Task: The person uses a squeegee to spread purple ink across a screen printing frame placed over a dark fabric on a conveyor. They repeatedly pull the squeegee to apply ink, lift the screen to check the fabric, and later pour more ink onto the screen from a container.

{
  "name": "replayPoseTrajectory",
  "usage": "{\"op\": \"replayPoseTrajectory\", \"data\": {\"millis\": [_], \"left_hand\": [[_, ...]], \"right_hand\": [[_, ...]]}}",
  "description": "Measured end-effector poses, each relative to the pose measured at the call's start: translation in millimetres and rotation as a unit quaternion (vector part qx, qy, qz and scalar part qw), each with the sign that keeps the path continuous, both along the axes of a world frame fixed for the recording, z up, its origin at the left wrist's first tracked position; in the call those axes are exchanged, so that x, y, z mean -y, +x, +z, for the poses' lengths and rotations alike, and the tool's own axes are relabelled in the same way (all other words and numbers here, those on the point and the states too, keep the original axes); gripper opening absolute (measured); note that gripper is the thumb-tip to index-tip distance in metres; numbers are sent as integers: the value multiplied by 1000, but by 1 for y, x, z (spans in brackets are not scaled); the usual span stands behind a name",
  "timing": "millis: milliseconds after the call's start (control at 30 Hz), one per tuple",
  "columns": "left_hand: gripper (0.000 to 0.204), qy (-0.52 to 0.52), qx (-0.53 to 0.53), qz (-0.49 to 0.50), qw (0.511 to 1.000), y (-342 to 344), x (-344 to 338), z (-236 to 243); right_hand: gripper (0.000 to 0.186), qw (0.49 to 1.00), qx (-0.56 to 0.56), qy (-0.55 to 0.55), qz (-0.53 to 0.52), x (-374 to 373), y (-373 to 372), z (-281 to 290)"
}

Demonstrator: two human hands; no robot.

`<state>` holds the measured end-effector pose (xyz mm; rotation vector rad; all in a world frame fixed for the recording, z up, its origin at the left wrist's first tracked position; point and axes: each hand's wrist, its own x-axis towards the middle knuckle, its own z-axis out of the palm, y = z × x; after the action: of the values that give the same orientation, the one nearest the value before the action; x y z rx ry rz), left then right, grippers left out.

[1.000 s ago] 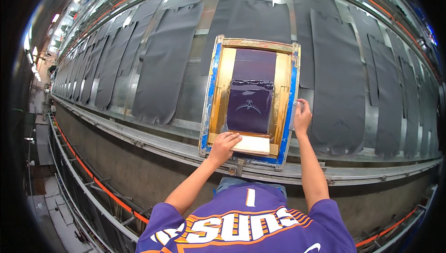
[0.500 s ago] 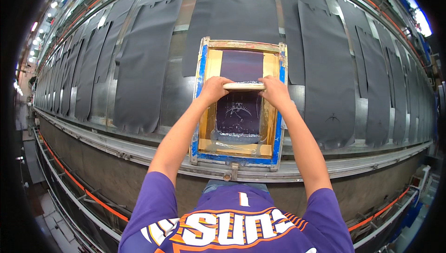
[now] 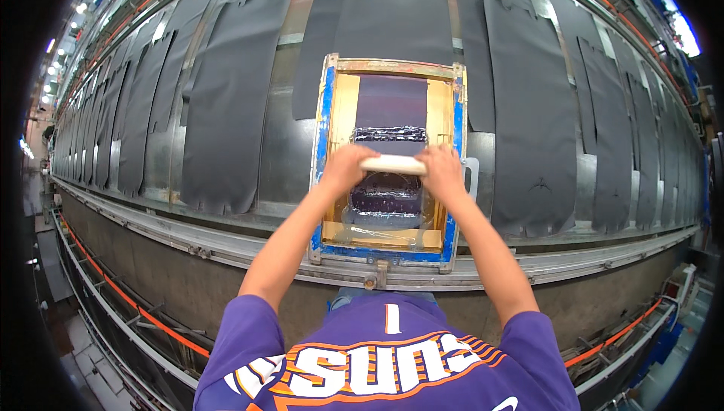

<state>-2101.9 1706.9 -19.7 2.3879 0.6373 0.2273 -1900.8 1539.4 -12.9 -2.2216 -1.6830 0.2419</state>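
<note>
Between both hands is a pale squeegee (image 3: 393,164), held crosswise over a screen printing frame (image 3: 324,128). My left hand (image 3: 346,170) grips its left end and my right hand (image 3: 442,170) its right end, fingers wrapped round it. The frame has blue tape along its sides and yellowish tape inside, around a dark mesh window (image 3: 392,102). Glossy wet-looking bands of clear ink (image 3: 390,134) lie across the mesh, one beyond the squeegee and others nearer to me. The squeegee's lower edge is hidden from this angle.
Dark grey fabric pieces (image 3: 532,109) lie in rows along the long metal table (image 3: 283,102) to both sides and beyond the frame. A metal rail (image 3: 188,241) runs along the near edge, with a clamp (image 3: 381,275) at the frame's front. Orange lines run past both long sides.
Both hands have drawn the squeegee a little toward me. A glossy band now shows on the mesh beyond it, and the printed arc seen earlier is mostly covered.
</note>
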Motion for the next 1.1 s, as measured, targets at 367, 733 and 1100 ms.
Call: {"op": "replayPoseTrajectory", "data": {"millis": [367,733,1100], "left_hand": [[47,80,-20,22,996,-70,102,-15],[41,-3,-13,58,998,12,-11,-3],[65,62,64,-48,995,-137,117,-4]], "right_hand": [[38,999,-36,16,-34,88,-75,-20],[31,903,-258,102,-328,69,66,-51],[24,888,-185,194,-374,23,27,4]]}}
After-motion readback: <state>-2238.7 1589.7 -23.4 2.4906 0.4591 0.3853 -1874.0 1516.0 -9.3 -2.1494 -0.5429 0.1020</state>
